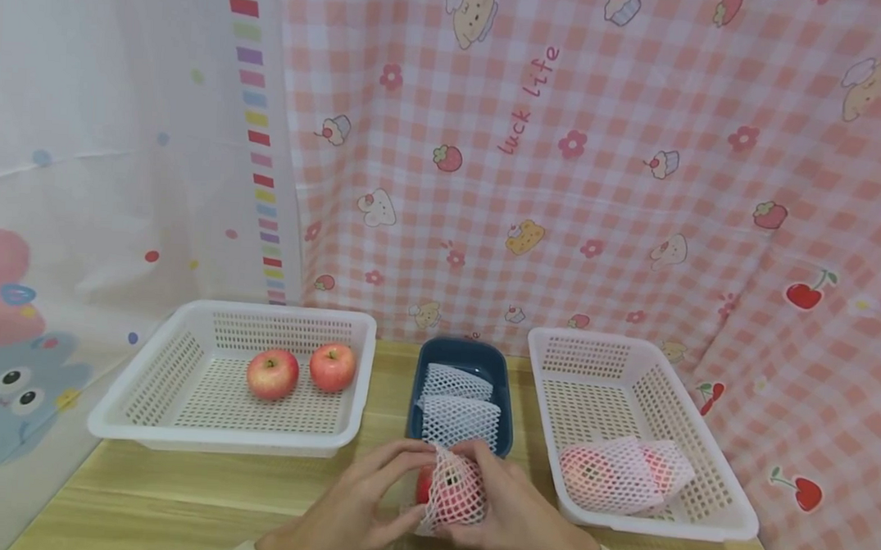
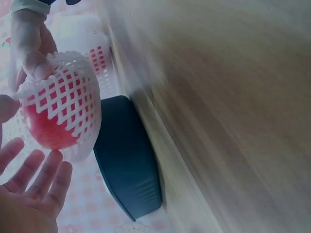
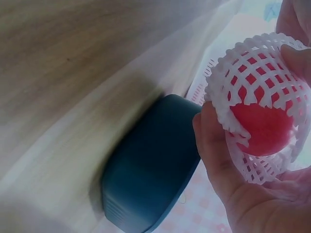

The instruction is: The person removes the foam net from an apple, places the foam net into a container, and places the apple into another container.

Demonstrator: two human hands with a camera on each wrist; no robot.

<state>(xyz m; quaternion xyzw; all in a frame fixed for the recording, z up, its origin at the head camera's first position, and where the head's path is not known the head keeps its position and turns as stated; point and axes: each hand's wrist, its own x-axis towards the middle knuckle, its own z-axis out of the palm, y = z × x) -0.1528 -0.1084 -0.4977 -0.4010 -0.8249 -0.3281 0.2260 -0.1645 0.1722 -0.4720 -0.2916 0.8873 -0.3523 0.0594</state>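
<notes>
Between both hands is a red apple point(image 1: 423, 486) partly covered by a white foam net sleeve point(image 1: 458, 489); bare red skin shows on its left side. My left hand point(image 1: 353, 501) is at the left, its thumb at the net's near edge and its fingertips at the far edge. From the right, my right hand point(image 1: 515, 508) grips the netted apple. In the left wrist view, the left fingers point(image 2: 46, 179) spread just under the apple, and the right thumb presses on the net. The right wrist view shows the net's opening point(image 3: 243, 128) around bare apple skin.
A dark blue bin point(image 1: 509, 393) behind the hands holds several foam nets point(image 1: 460, 419). The white basket point(image 1: 230, 438) on the left holds two bare apples point(image 1: 272, 374). In the right white basket point(image 1: 695, 528) lie netted apples point(image 1: 594, 474). A patterned curtain point(image 1: 488, 195) hangs behind.
</notes>
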